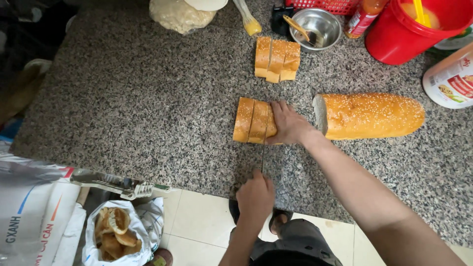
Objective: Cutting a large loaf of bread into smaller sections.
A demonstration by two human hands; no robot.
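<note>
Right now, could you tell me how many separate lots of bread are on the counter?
3: cut slices near the steel bowl; the piece being sliced under the right hand; the uncut sesame loaf to its right.

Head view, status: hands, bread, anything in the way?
Left hand grips knife. Right hand pins sliced bread. Uncut loaf right, cut stack behind, apart.
</note>
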